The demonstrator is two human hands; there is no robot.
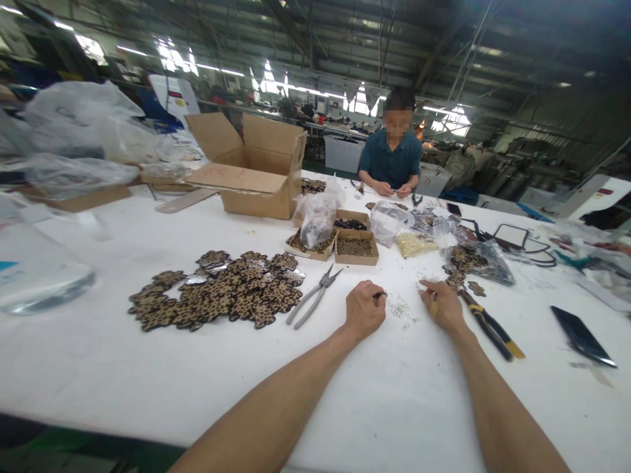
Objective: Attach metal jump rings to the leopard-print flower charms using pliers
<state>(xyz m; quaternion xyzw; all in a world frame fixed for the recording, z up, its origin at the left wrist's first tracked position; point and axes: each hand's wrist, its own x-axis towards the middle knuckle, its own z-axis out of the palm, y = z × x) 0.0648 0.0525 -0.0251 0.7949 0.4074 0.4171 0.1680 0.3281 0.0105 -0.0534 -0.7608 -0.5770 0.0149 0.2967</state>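
Note:
My left hand [365, 307] is closed, with a small dark piece [379, 295] showing at its fingertips; I cannot make out its kind. Just right of it, a scatter of tiny metal rings [397, 305] lies on the white table [389, 401]. On the far side of these rings is my right hand [442, 305], its finger and thumb apart and seemingly nothing between them. Yellow-and-black handled pliers [493, 326] lie beside that hand. Grey-handled pliers [315, 295] rest left of my left hand, next to a heap of leopard-print patches [221, 292].
Small cardboard trays of studs [353, 248] stand ahead, near an open carton [261, 167]. A bag of pale pieces [417, 244] and a plastic bag with leopard-print patches [486, 261] lie to the right. A phone [583, 335] lies far right. Another person [392, 157] sits opposite.

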